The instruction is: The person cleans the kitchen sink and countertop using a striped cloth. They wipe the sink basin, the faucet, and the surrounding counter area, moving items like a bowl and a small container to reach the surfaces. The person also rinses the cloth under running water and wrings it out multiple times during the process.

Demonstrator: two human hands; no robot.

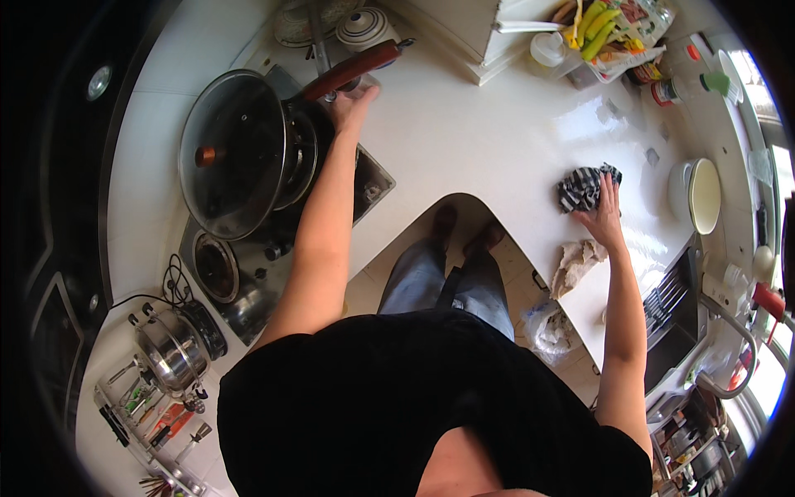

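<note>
My right hand (pixel 601 214) lies on a bunched black-and-white checked cloth (pixel 581 188) on the white countertop (pixel 459 143), its fingers stretched over the cloth's right part. Over at the stove, my left hand (pixel 353 102) is beneath the red-brown handle (pixel 351 69) of a pan, by a clear or shiny object; blur and overlap hide what it grips. The glass lid (pixel 233 155) with a wooden knob covers the pan on the gas stove (pixel 248 286). A crumpled beige cloth or paper (pixel 574 267) lies near the counter's edge, below my right hand.
A striped lidded pot (pixel 363 30) stands behind the pan handle. Green peppers (pixel 597 31), bottles and bags crowd the back right. A cream bowl (pixel 705 196) is by the window, above the black sink (pixel 674 348). A steel pot (pixel 171 351) and utensil rack stand lower left.
</note>
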